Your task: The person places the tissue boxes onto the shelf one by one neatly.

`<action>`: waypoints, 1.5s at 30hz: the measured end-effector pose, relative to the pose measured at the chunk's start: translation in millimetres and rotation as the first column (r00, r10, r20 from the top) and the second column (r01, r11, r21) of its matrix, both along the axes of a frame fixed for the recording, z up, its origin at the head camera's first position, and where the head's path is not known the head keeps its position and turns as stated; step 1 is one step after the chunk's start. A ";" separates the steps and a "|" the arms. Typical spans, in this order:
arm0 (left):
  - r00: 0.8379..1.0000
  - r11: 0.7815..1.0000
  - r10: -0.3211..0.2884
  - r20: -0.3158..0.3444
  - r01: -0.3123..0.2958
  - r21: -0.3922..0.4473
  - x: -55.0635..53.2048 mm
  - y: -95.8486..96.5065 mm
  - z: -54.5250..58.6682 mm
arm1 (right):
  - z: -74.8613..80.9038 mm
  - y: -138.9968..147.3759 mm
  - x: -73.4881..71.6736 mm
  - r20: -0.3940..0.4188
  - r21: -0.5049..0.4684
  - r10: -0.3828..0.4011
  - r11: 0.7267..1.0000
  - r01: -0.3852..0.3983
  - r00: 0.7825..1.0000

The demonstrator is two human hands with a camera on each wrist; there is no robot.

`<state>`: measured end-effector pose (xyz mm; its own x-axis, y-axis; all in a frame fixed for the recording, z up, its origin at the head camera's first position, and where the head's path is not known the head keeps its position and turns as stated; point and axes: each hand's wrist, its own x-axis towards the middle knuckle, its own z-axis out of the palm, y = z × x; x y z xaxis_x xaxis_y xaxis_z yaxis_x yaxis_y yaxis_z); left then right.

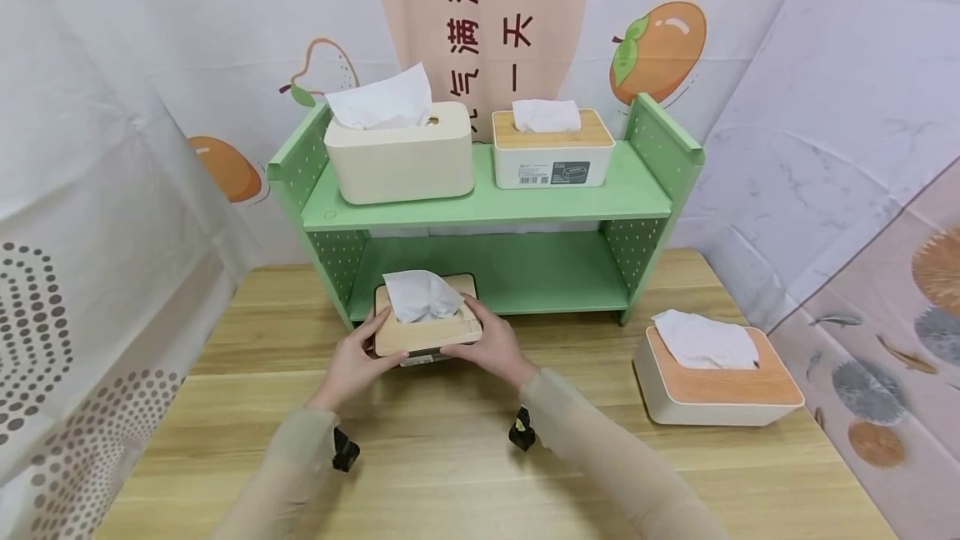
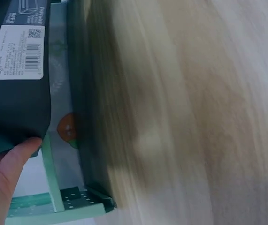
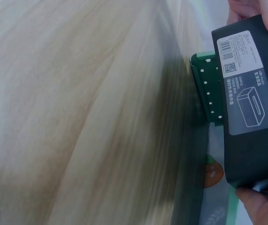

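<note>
Both hands grip a black tissue box (image 1: 427,332) with a light wooden lid and a white tissue standing out of its slot. My left hand (image 1: 358,363) holds its left end, and my right hand (image 1: 495,347) holds the right end. The box is at the front left of the green shelf's lower board (image 1: 525,273), overlapping its front edge in the head view. A printed label (image 3: 241,51) shows on the box's black side in the right wrist view. In the left wrist view, the left thumb (image 2: 19,159) lies along the box's lower corner.
On the shelf's top board (image 1: 483,208) stand a large cream tissue box (image 1: 405,165) at left and a white tissue box with a wooden lid (image 1: 551,165) at right. Another wooden-lidded tissue box (image 1: 720,407) rests on the wooden table (image 1: 450,490) at right.
</note>
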<state>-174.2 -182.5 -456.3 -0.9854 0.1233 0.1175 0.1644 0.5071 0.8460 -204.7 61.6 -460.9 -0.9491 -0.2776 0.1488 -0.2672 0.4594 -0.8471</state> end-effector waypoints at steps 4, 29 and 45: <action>1.000 1.000 0.005 -0.008 -0.005 0.012 -0.4 -2.2 -2.1 | 0.6 -3.3 -1.3 -0.003 0.019 -0.002 1.000 0.002 1.000; 0.986 0.977 0.125 -0.112 -0.143 -0.161 -17.1 7.3 10.1 | 14.8 -19.7 -19.6 -0.073 0.096 -0.069 0.992 0.076 0.995; 0.970 0.962 0.192 -0.147 -0.215 -0.167 -24.0 13.3 11.7 | 17.6 -21.6 -21.6 -0.095 0.128 -0.088 0.987 0.100 0.992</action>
